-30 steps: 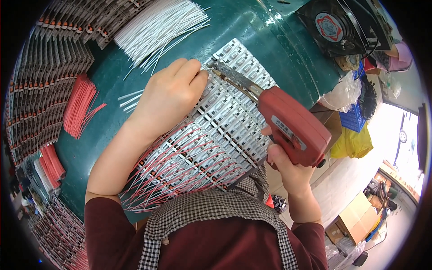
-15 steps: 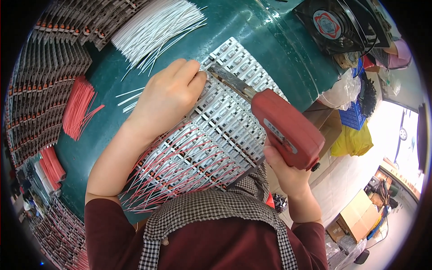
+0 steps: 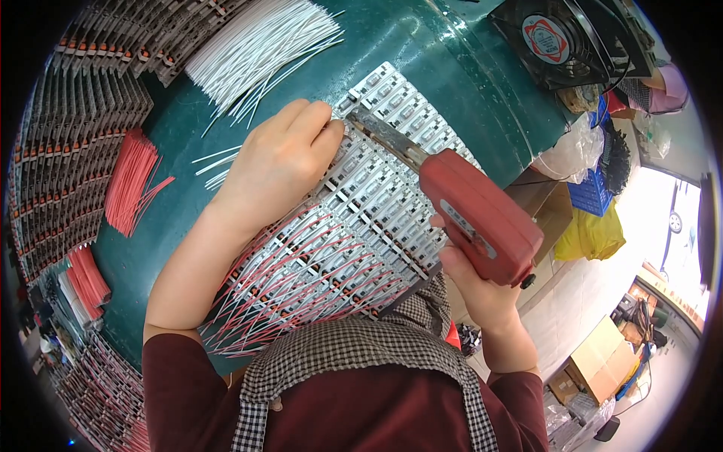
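Note:
My left hand (image 3: 282,162) is closed at the upper left edge of a panel of small circuit boards (image 3: 395,177). From behind that hand stick the ends of several white wires (image 3: 218,164); its fingertips are mostly hidden. My right hand (image 3: 482,290) grips the handle of a red soldering gun (image 3: 486,215). The gun's dark metal tip points up and left, down at the boards right beside my left fingers. Across the near part of the panel lie rows of attached red and white wires (image 3: 301,271), their loose ends trailing toward the lower left.
A pile of loose white wires (image 3: 263,49) lies on the green table (image 3: 177,200) beyond my left hand. Red wires (image 3: 132,184) lie farther left, beside stacked board panels (image 3: 56,166). At the far right stands a black fan (image 3: 557,41); a yellow bag (image 3: 591,235) is below it.
My left hand has shifted very slightly left, and the white wire ends have moved with it. More of a right finger shows beside the gun's handle. The panel has not visibly moved.

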{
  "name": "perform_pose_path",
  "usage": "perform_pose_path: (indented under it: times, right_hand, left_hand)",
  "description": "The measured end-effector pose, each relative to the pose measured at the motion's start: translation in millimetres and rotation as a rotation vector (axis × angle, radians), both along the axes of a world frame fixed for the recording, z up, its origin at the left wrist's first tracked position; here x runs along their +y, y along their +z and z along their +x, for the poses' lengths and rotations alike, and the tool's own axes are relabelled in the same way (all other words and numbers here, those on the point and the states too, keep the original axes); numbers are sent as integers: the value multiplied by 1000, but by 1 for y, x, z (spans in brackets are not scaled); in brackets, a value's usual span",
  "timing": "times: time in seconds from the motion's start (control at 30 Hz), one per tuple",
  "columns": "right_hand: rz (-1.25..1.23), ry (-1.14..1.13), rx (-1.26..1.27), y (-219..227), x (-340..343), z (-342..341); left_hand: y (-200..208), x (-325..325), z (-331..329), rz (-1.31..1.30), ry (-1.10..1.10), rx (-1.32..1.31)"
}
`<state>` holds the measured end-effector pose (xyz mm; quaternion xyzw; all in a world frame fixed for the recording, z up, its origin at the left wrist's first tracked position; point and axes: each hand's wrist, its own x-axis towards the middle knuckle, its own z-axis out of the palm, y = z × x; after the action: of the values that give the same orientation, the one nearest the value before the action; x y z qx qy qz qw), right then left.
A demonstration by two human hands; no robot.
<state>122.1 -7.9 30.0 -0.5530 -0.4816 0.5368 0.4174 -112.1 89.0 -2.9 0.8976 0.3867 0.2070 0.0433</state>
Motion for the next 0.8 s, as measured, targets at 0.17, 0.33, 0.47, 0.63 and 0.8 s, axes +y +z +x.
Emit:
perform_pose_path:
  times: [0.17, 0.33, 0.47, 0.63, 0.8]
  right_hand:
    - [-20, 8, -82, 5, -4, 7]
    - [-26, 18, -19, 9, -10, 12]
    - [-60, -5, 132, 8, -15, 10]
    - [2, 53, 85, 5, -18, 11]
    - [-81, -54, 19, 5, -14, 3]
  left_hand:
    - [0, 1, 1, -1, -3, 16]
    - [-1, 2, 3, 76, -23, 16]
    - [1, 0, 2, 83, -14, 25]
    - [3, -6, 9, 69, -20, 11]
    - [2, -6, 11, 52, -36, 9]
